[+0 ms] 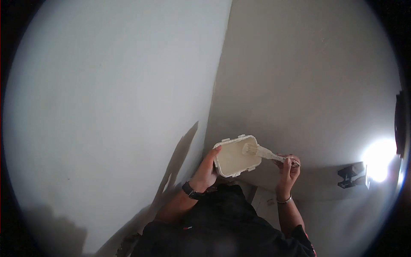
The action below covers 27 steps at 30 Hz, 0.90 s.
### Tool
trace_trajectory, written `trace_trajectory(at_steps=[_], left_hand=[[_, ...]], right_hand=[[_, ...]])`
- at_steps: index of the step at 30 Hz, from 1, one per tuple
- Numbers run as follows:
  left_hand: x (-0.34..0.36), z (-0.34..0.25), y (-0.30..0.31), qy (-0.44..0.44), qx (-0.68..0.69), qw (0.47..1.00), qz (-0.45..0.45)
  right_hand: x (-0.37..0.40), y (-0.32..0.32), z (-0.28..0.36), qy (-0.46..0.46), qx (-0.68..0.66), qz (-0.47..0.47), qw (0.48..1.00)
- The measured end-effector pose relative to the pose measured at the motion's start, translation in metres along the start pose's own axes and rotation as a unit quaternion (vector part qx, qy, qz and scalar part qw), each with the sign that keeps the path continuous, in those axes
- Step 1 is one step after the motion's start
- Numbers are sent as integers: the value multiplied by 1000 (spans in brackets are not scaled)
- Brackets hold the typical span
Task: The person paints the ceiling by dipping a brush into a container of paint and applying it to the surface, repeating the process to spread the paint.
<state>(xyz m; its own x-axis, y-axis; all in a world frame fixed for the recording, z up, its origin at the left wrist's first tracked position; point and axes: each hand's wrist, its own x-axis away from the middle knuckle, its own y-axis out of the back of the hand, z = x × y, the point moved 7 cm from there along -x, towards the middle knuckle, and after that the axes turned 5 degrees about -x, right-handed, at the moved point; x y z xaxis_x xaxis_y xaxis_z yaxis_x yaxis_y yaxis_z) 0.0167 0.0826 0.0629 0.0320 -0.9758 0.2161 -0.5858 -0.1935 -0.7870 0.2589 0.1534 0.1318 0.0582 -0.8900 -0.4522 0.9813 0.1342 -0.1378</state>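
Observation:
My left hand (210,170) grips a rectangular plastic tub (220,173) by its left side, with the thumb over the rim. Cream-coloured paint (234,159) covers the inside of the tub, which is tilted toward the camera. On the right, my right hand (288,168) is closed around the handle of a paintbrush (266,153). The brush is smeared with the same pale paint, and its bristles reach over the right rim into the tub. My left fingers under the tub are hidden.
A pale wall (115,85) rises on the left and meets a greyer wall (299,81) at a corner behind the tub. At the right a bright lamp (380,159) shines beside a dark bracket (351,175). Shadows fall on the left wall.

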Motion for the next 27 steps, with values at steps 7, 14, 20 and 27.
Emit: trace_trajectory(at_steps=[7, 14, 20, 27], left_hand=[[9, 4, -10, 6, 23, 998, 54], [42, -24, -31, -15, 49, 986, 159], [27, -14, -31, -48, 28, 987, 152], [64, -47, -48, -35, 37, 982, 180]], right_hand=[[23, 12, -51, -249, -284, -92, 921], [25, -15, 3, -273, -278, -140, 910], [8, -5, -6, -229, -255, -85, 936], [-12, -48, 65, -120, -246, 22, 961]])
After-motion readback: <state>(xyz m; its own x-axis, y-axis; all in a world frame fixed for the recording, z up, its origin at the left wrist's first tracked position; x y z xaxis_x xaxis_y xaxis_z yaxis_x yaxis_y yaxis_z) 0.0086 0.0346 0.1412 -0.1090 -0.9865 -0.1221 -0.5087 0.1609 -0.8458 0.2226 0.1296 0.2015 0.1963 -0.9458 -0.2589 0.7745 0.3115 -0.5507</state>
